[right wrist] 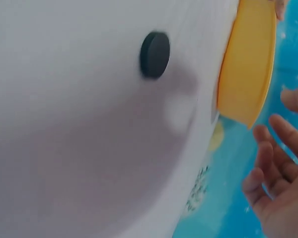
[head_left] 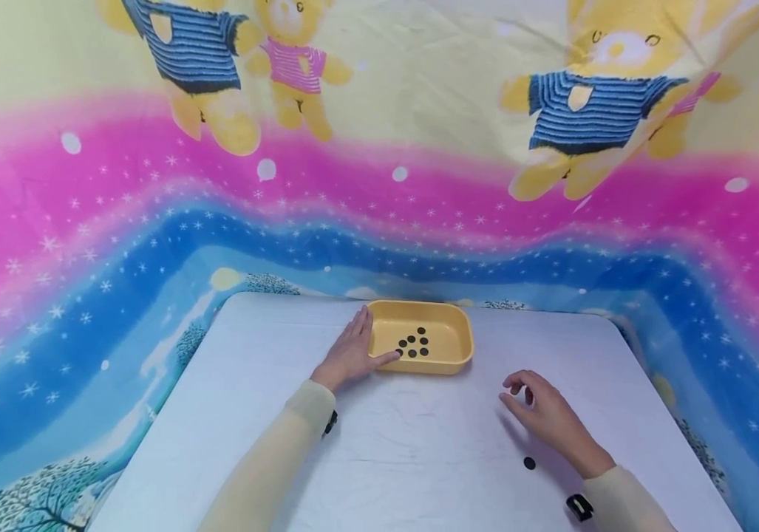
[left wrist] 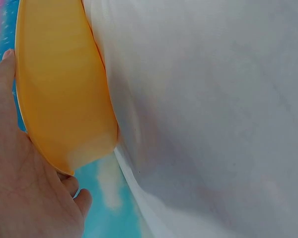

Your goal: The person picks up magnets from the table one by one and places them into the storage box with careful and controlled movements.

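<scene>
A yellow plastic tray (head_left: 457, 364) sits at the far side of the white-covered table, with several small black discs (head_left: 423, 341) lying on its floor. My left hand (head_left: 350, 355) holds the tray's near left corner, thumb along the front rim and fingers along the left side. In the left wrist view, the tray wall (left wrist: 64, 84) rises beside that hand. To the right of the tray, my right hand (head_left: 540, 414) hovers above the table with loosely bent fingers and holds nothing. One black disc (head_left: 529, 463) lies on the cloth below it, larger in the right wrist view (right wrist: 155, 55).
White cloth (head_left: 406, 451) covers the table. A printed curtain (head_left: 379, 207) with bears and snowflakes hangs behind and around it. Dark clips or straps show at both wrists, near the sleeves (head_left: 625, 499).
</scene>
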Demonstrator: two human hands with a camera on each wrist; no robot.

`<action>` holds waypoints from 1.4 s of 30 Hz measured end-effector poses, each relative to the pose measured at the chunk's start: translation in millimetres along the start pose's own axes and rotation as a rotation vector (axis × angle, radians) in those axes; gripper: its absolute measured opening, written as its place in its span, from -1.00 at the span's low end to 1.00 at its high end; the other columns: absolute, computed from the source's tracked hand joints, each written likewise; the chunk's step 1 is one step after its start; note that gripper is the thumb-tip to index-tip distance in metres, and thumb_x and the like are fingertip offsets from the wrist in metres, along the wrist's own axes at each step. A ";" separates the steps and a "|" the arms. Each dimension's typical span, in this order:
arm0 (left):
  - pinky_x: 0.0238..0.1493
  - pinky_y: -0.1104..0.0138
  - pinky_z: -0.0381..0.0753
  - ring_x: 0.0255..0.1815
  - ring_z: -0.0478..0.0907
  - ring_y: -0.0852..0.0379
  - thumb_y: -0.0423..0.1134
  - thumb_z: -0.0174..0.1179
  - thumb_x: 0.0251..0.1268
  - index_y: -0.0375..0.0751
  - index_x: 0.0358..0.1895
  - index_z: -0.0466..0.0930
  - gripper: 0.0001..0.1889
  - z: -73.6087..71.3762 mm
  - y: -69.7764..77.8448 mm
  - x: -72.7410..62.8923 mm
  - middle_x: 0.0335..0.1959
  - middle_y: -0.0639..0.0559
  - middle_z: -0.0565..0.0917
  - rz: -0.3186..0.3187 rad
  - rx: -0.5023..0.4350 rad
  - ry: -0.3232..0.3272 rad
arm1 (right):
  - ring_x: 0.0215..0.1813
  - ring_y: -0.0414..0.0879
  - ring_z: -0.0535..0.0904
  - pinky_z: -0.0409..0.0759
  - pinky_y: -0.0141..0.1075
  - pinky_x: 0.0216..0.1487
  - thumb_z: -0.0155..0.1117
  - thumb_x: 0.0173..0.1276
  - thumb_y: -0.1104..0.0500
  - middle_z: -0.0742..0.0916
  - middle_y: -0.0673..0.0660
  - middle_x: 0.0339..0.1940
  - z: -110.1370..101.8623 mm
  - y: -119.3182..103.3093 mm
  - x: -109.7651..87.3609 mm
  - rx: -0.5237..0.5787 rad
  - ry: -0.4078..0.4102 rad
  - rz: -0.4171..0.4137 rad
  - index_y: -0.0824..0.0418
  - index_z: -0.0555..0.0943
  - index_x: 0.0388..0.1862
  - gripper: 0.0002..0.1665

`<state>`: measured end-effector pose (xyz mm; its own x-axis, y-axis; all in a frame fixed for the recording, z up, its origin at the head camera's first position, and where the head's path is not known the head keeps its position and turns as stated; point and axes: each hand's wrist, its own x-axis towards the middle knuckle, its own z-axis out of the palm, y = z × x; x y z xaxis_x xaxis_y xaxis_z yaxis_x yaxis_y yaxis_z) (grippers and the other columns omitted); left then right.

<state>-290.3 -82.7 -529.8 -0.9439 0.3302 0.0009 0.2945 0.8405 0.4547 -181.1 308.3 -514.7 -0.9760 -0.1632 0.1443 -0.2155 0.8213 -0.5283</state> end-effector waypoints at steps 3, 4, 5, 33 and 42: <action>0.76 0.07 -0.21 0.82 -0.33 -0.07 0.71 -0.04 0.29 -0.23 0.78 -0.33 0.35 0.0 -0.1 0.1 0.81 -0.11 -0.36 0.002 -0.007 0.005 | -0.20 -0.08 0.47 0.51 -0.34 -0.32 0.51 0.47 0.13 0.67 0.00 -0.15 -4.8 9.4 -5.4 0.020 -0.049 0.011 0.17 0.66 0.06 -0.72; 0.76 0.07 -0.21 0.82 -0.33 -0.07 0.71 -0.04 0.29 -0.23 0.78 -0.33 0.35 0.2 -0.2 0.2 0.81 -0.11 -0.35 0.003 -0.009 0.005 | -0.21 -0.09 0.47 0.51 -0.34 -0.32 0.52 0.47 0.13 0.67 0.00 -0.16 -6.1 12.5 -7.3 0.028 -0.068 0.014 0.16 0.66 0.04 -0.72; 0.76 0.07 -0.21 0.82 -0.33 -0.08 0.72 -0.04 0.29 -0.24 0.78 -0.33 0.35 0.3 -0.3 0.2 0.81 -0.11 -0.35 0.003 -0.010 0.005 | -0.22 -0.10 0.47 0.52 -0.34 -0.32 0.52 0.47 0.13 0.66 -0.01 -0.17 -7.1 15.9 -9.2 0.032 -0.086 0.015 0.15 0.67 0.03 -0.74; 0.77 0.07 -0.20 0.82 -0.31 -0.09 0.73 -0.06 0.27 -0.26 0.77 -0.32 0.36 2.5 -1.6 0.6 0.81 -0.15 -0.32 0.000 0.005 0.002 | -0.31 -0.25 0.44 0.42 -0.36 -0.35 0.70 0.23 -0.01 0.58 0.00 -0.28 -12.8 43.0 -47.5 0.137 -0.453 -0.104 0.03 0.62 -0.15 -0.59; 0.77 0.05 -0.19 0.82 -0.29 -0.12 0.59 0.06 0.39 -0.27 0.77 -0.31 0.28 4.2 -2.0 2.2 0.81 -0.16 -0.30 0.005 0.005 0.011 | -0.29 -0.29 0.44 0.45 -0.38 -0.34 0.67 0.28 0.05 0.55 -0.03 -0.27 -9.0 46.8 -49.6 0.118 -0.466 -0.112 0.00 0.60 -0.15 -0.65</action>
<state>-292.4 -81.9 -534.5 -0.9439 0.3301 0.0129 0.3002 0.8408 0.4506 -142.4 359.7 -539.1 -0.8514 -0.4963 -0.1698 -0.2960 0.7218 -0.6256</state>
